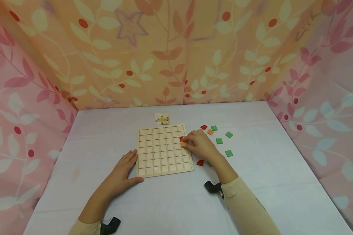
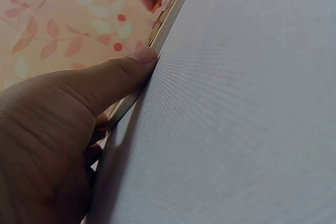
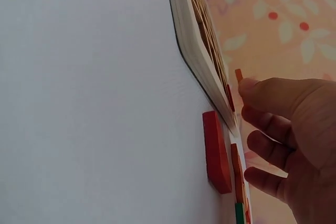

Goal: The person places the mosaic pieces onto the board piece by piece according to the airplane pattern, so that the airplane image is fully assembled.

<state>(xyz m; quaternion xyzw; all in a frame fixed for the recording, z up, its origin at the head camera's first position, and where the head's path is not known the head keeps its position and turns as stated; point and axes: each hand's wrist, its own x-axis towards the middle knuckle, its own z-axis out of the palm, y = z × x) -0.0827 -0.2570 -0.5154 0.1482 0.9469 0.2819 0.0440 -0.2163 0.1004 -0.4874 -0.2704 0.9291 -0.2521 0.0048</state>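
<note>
The orange piece [image 1: 183,143] sits in the grip of the right hand [image 1: 200,142], pinched between thumb and fingertips with nothing left of the gap but the piece's own thickness. It is over the right-hand column of the wooden board [image 1: 161,153], just on the person's side of the red piece [image 1: 181,139] that lies near that edge. That closeness seems the relation to mind: the two look nearly side by side, so a small slip could bump the red one. The right-wrist view shows the orange piece edge-on, as a thin upright strip; whether it touches the board cannot be told. The right hand comes in from the right and is much the nearer to these squares. The left hand [image 1: 124,168] has hold of no piece, its thumb and fingers spread about the board's near left corner, flat on the tabletop [image 1: 176,209].
</note>
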